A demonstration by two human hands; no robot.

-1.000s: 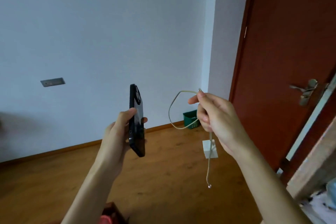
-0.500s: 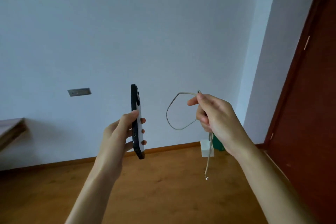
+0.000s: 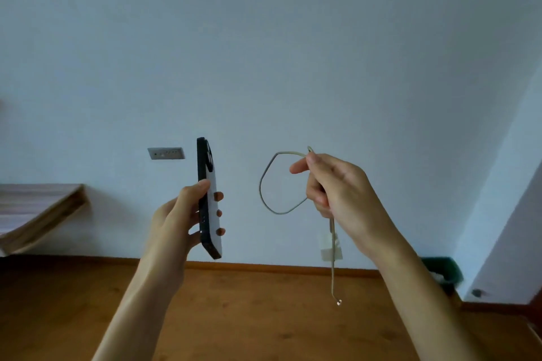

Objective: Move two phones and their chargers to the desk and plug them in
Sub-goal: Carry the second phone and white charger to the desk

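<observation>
My left hand [image 3: 176,220] grips a phone [image 3: 208,196] upright and edge-on, thumb on its dark side, fingertips on its white back. My right hand [image 3: 337,187] pinches a pale charger cable [image 3: 265,182] that loops out to the left of the hand. Below that hand hangs the white plug block [image 3: 330,246], and the cable's loose end [image 3: 338,301] dangles above the floor. Both hands are held in the air in front of a white wall. A wooden desk corner [image 3: 44,208] juts in at the left edge. No second phone shows.
A grey wall socket plate [image 3: 166,153] sits on the wall just left of the phone. A green bin [image 3: 443,271] stands on the floor in the right corner. Brown wooden floor [image 3: 249,316] with a skirting board runs below.
The view has swung left: the red door has left the frame, and the desk corner and socket plate have shifted rightward into view. Both hands keep their holds.
</observation>
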